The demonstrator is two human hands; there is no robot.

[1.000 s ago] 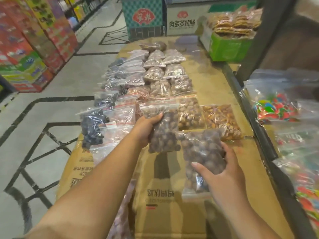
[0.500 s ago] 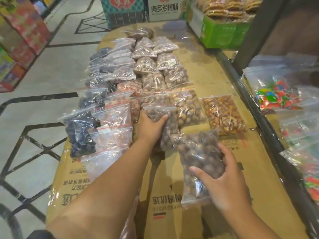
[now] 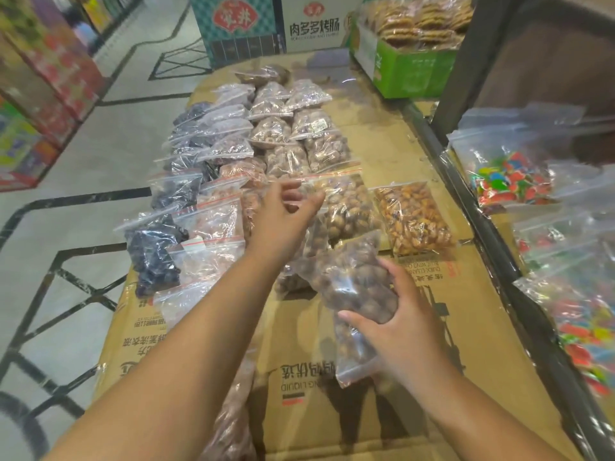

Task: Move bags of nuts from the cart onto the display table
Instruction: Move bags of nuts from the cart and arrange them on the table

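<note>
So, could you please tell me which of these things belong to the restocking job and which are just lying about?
Job:
bag of nuts, held in the right hand
left hand, open over the laid-out bags
table

Lying about:
candy bags, at the right
green box, at the far end
white carton, behind it

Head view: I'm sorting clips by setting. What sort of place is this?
Probably a shop or supermarket floor: rows of nut bags laid out on a cardboard-topped table, stacked boxes of goods at the left, and candy bags at the right.
</note>
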